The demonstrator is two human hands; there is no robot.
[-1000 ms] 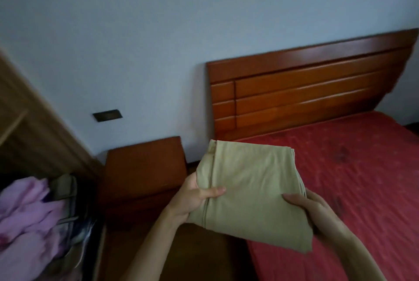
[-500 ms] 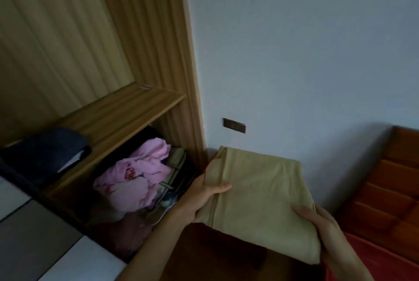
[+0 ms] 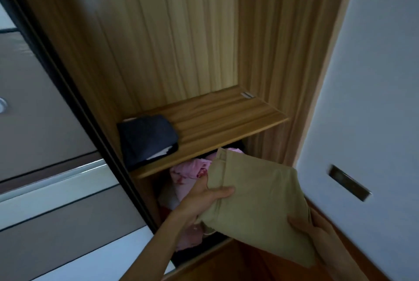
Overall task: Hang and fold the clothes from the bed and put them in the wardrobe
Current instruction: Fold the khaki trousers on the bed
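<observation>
I hold a folded khaki garment (image 3: 258,208) flat in front of the open wardrobe. My left hand (image 3: 204,199) grips its left edge, thumb on top. My right hand (image 3: 317,228) grips its lower right corner. The wardrobe's wooden shelf (image 3: 226,117) lies just beyond and above the garment's far end. A folded dark navy garment (image 3: 147,140) rests on the left part of that shelf. The bed is out of view.
Below the shelf, a compartment is stuffed with pink floral cloth (image 3: 190,174). A grey and white sliding door (image 3: 45,144) covers the wardrobe's left side. A white wall with a dark plate (image 3: 349,183) stands at the right. A reddish wooden nightstand top (image 3: 238,262) is below my hands.
The view has swung left from the bed to the wardrobe. Both hands carried the khaki garment along, and it now hovers just below the front of the shelf.
</observation>
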